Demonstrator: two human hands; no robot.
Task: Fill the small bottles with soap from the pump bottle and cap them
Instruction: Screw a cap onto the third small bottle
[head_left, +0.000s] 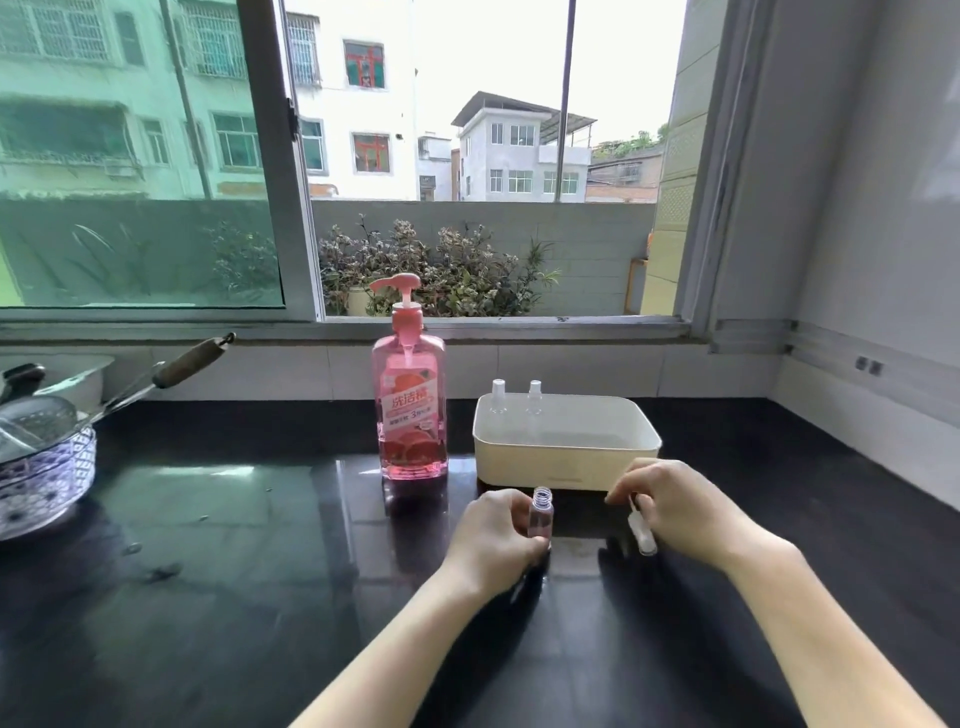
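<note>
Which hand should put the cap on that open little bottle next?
The right hand, probably. It already holds the spray cap just beside the small bottle, whose threaded neck is open. The left hand grips the bottle upright on the counter, so it is best kept steadying.

At a dark kitchen counter (208, 545) beneath an open window, a person's left hand (493, 535) grips a small clear bottle (541, 512) standing upright with its threaded neck uncapped. The right hand (670, 506) holds a white spray cap (641, 527) just beside it, its dip tube pointing up toward the fingers. A pink pump bottle (410, 405) of dish soap stands behind the left hand, its nozzle pointing left. To its right sits a cream tub (566, 462) holding two more capped small bottles (498, 397) along its far wall. A patterned glass bowl (41, 478) with utensils sits at the left edge.
</note>
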